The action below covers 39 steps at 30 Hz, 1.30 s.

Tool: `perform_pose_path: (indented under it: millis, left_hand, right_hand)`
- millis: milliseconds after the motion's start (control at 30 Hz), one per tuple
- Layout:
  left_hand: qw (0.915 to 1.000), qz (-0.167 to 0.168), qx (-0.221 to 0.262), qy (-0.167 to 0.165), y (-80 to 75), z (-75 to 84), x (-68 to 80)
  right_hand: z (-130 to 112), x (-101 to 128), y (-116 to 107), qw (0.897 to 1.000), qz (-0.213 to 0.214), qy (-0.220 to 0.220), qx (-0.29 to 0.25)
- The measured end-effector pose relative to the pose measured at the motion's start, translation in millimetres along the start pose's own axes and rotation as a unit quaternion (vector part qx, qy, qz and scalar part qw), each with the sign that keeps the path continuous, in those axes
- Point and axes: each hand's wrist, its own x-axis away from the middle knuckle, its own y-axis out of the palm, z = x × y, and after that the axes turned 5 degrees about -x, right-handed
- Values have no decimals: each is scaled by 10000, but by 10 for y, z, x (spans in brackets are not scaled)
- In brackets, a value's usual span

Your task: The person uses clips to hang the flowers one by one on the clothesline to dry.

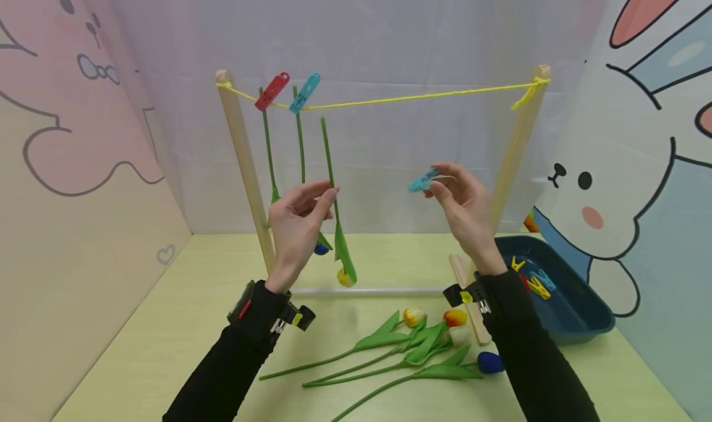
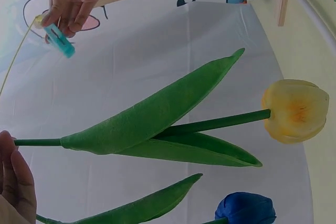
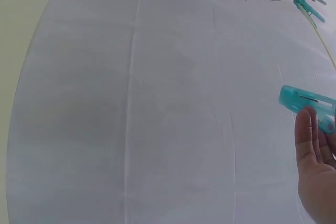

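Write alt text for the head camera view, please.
A left hand pinches a green-stemmed, upside-down yellow artificial tulip below a yellow string on a wooden frame, while the right hand holds a light-blue plastic clothespin.

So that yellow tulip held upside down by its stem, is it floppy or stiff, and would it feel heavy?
Probably fairly stiff: the yellow tulip hangs head down, yet its stem stays straight above and below where the left hand pinches it. Likely light too, since a fingertip pinch carries it. The leaves keep their shape and look like fabric or foam, so it probably isn't fragile.
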Motion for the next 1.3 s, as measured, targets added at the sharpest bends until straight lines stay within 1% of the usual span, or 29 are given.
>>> perform_pose_path:
  millis: [100,233,333,467,767,900,1000,1133,1300]
  left_hand:
    - [10000,9,10,-8,13,26,-39]
    - [9999,-23,31,-98,32,47,-79]
    - [9999,-17,20,-159,44,54,-105]
    - [9999,16,-11,-143,45,68,-141]
    - [9996,-11,48,-286,68,103,-225]
    - [9995,-20,111,-282,83,110,-257]
    - [9993,-22,97,-350,88,115,-280]
    - [9989,-29,98,-447,93,125,-304]
    - [9989,-6,158,-432,101,129,-325]
  right_hand:
    - [-50,-55,35,9999,-36,-99,23]
    - [-117,-127,92,9995,-140,-267,6]
    - [-178,-184,142,9988,-204,-448,6]
    - [-253,-282,210,9970,-218,-743,-55]
    - [-435,-477,381,9908,-306,-1247,-432]
    - [-487,-551,449,9909,-202,-1269,-412]
    - [-538,-601,500,9915,-148,-1233,-397]
    - [-610,-668,569,9906,-120,-1289,-438]
    - [-681,-754,653,9892,-139,-1357,-541]
